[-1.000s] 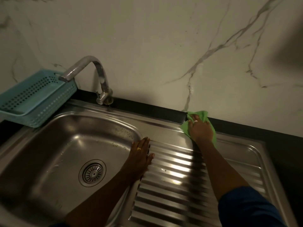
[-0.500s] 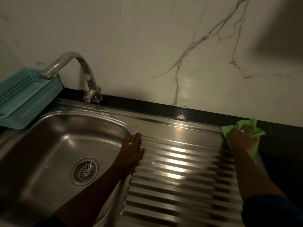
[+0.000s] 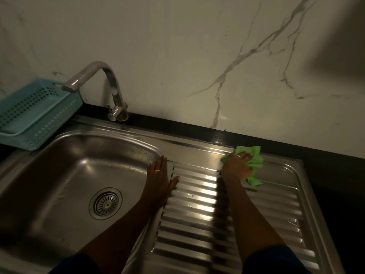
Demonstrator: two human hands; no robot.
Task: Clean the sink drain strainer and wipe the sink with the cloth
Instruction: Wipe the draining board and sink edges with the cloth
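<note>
The steel sink [image 3: 65, 175] fills the lower left, with the round drain strainer [image 3: 105, 203] seated in its floor. To its right lies the ribbed draining board [image 3: 197, 218]. My right hand [image 3: 237, 169] presses a crumpled green cloth [image 3: 254, 163] onto the far end of the draining board, near the back rim. My left hand [image 3: 160, 178] lies flat, fingers apart, on the ridge between basin and draining board, holding nothing.
A curved chrome tap [image 3: 110, 91] stands behind the basin, its spout over the left side. A light blue perforated basket [image 3: 33, 113] sits at the far left on the black counter. A marble wall rises behind the black back strip [image 3: 197, 131].
My right hand with the cloth swept right along the back of the draining board, then came back left toward the middle. My left hand stayed on the basin's right rim.
</note>
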